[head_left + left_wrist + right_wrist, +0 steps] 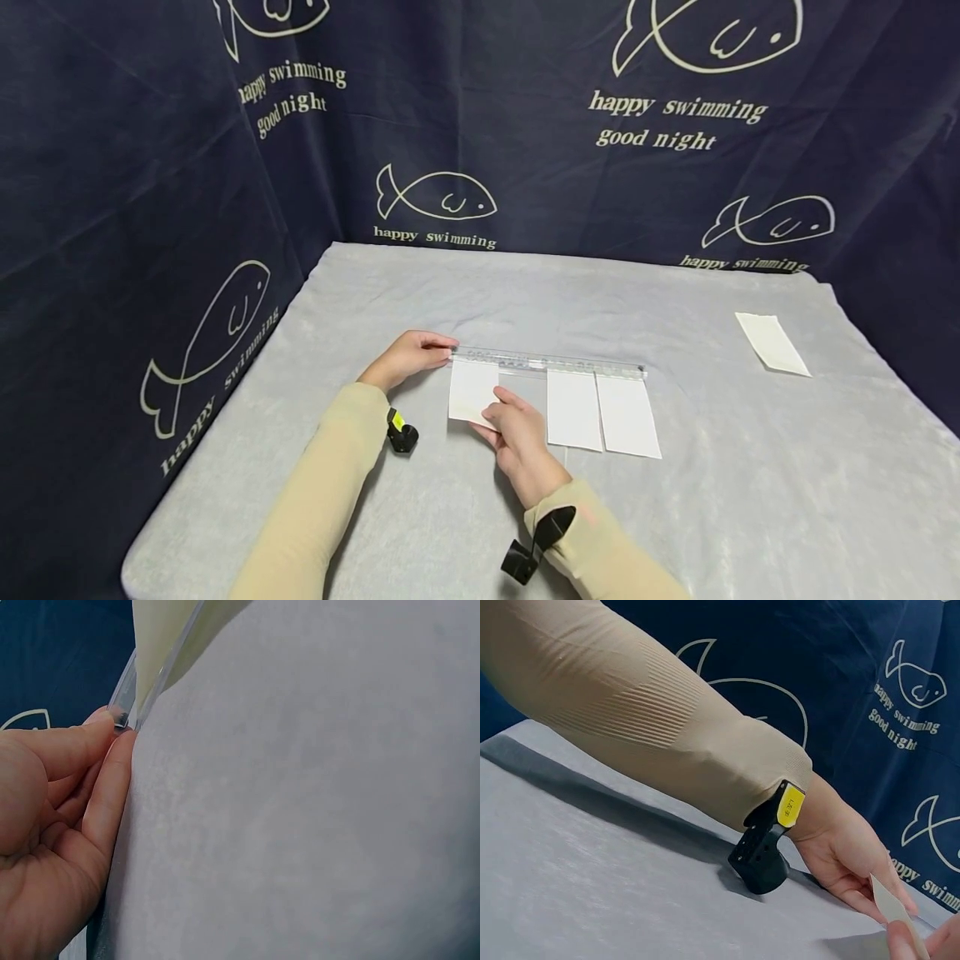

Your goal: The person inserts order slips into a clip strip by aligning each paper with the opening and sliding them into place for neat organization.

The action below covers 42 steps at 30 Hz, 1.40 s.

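Left hand (408,358) pinches clear strip (551,363) at left end; right hand (521,435), fingers narrow, pinches leftmost card (471,387) low down. Its top meets strip, maybe tucked in, hard to see. Two cards (574,408) line strip's right half; loose card (772,343) far right on worktop (750,500).

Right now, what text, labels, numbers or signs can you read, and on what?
"happy swimming": dark blue backdrop, repeated
"good night": same backdrop
Yellow label on black wrist device: too small and blurred to read
Clear strip: any marks too small to read
White cards: none visible
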Tool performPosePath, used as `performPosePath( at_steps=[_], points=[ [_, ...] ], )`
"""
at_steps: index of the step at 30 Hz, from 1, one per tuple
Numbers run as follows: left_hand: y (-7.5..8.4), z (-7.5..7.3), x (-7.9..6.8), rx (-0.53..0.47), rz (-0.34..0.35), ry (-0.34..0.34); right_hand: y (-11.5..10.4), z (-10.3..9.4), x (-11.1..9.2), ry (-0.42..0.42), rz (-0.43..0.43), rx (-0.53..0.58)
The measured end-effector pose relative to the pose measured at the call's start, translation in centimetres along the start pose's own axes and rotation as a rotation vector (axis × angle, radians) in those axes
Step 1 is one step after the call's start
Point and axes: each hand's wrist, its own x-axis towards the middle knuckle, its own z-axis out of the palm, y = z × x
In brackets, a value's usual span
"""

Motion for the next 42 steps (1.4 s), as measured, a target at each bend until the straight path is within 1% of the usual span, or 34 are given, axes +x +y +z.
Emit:
performPosePath(
  at_steps=[8, 14, 20, 23, 28, 33, 42],
  points=[
    [-0.2, 0.0, 0.0, -0.001, 0.02, -0.003, 0.1, 0.3, 0.4, 0.018, -0.014, -0.006],
    [-0.3, 0.0, 0.0, -0.049, 0.014, -0.01, 0.1, 0.4, 0.4, 0.028, -0.014, -0.016],
    [-0.3, 0.1, 0.1, -0.022, 0.018, -0.001, 0.1, 0.4, 0.6, 0.025, 0.002, -0.028],
    [-0.2, 0.1, 0.2, -0.025, 0.012, 0.002, 0.1, 0.3, 1.0, 0.02, 0.008, -0.026],
    [-0.2, 0.2, 0.2, -0.016, 0.004, 0.008, 0.1, 0.3, 1.2, 0.009, 0.0, -0.028],
    [-0.2, 0.1, 0.3, -0.012, 0.002, 0.018, 0.1, 0.4, 1.2, 0.02, -0.002, -0.022],
    [-0.5, 0.0, 0.4, -0.016, 0.013, 0.019, 0.1, 0.2, 1.1, 0.023, -0.014, -0.007]
  ],
)
